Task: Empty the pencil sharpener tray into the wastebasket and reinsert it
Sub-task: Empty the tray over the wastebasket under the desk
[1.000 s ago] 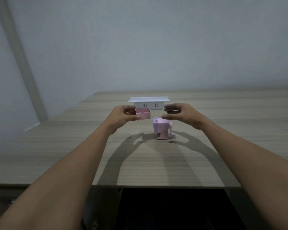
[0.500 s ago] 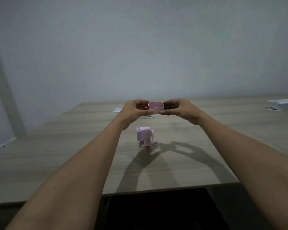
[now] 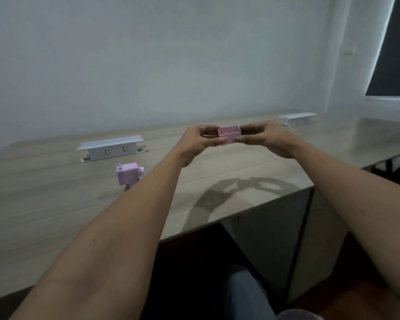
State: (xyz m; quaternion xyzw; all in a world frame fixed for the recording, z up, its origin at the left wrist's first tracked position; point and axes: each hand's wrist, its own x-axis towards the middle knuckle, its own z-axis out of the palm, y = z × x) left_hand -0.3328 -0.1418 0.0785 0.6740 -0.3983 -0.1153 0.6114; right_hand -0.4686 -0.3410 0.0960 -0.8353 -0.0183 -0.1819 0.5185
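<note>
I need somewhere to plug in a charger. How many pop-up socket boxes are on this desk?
2. One socket box stands on the desk behind the pink sharpener; the other is far right, beyond the hands. More may lie out of view.

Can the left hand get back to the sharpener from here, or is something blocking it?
Probably yes. The sharpener stands alone on the desk, just beside the left forearm, nothing between. But the left hand and right hand both hold the tray, so it must let go first.
</note>
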